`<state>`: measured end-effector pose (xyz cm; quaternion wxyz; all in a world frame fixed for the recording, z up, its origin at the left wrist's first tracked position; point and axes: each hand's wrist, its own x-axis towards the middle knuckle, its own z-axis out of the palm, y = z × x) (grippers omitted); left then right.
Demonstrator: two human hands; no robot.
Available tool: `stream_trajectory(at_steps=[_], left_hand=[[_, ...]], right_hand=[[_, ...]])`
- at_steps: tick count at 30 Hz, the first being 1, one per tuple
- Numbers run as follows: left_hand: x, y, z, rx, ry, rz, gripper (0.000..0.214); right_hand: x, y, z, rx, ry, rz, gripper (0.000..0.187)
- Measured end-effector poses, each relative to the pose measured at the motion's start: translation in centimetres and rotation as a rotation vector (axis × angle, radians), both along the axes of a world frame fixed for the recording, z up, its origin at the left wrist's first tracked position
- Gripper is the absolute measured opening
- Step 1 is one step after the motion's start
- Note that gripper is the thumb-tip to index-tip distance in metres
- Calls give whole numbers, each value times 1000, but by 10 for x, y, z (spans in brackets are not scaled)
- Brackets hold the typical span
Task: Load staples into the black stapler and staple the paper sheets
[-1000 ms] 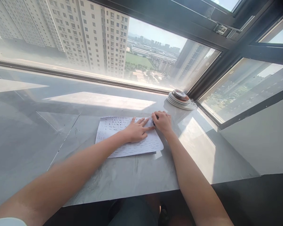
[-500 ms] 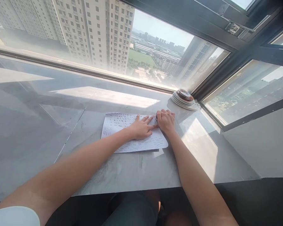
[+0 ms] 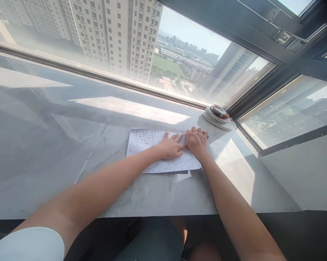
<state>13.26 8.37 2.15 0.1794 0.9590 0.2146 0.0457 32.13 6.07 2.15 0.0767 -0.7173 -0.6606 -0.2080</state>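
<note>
A sheet of paper (image 3: 163,166) with several lines of handwritten characters lies on the grey sill. My left hand (image 3: 171,146) rests flat on it, fingers spread toward the right. At the paper's upper right, my right hand (image 3: 196,142) is closed, knuckles up, next to my left fingertips. A small dark tip shows at the right side of the fist; what the fingers hold is hidden. Under the paper's lower edge a dark strip and a small white piece (image 3: 184,176) stick out.
A stack of round plate-like discs (image 3: 219,117) stands in the window corner, beyond my right hand. Dark window frames (image 3: 250,87) border the grey sill (image 3: 152,199) at the back and right. My legs (image 3: 158,239) are below its front edge.
The view has shifted, so the sill and paper appear farther right. My left hand stays flat. A dark bit showed left of my right fist; now one shows on its right.
</note>
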Motion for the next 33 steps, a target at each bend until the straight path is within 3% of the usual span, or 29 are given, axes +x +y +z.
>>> stream_trajectory(at_steps=[5,13,19,23,26,28,30,33], left_hand=[[-1,0,-1,13,1,3,58],[1,3,-2,39,12,-9,58],[-2,1,3,42,27,-9,59],[-3,2,2,64,42,-6,66],[-2,2,-3,59,68,-3,66],[-1,2,-2,30,50,-11,65],[-1,2,7,-17,-51,21,62],[-12,12,34,-101,-423,205,45]], right_hand=[[1,-1,-3,64,-22,70,50],[29,-2,-2,203,488,152,38],[65,-6,-5,77,637,346,33],[77,-2,-13,218,630,159,29],[82,0,-15,381,732,-59,33],[82,-1,-14,444,793,-130,36],[81,-1,-11,465,829,-138,38],[77,-3,-8,503,867,-144,39]])
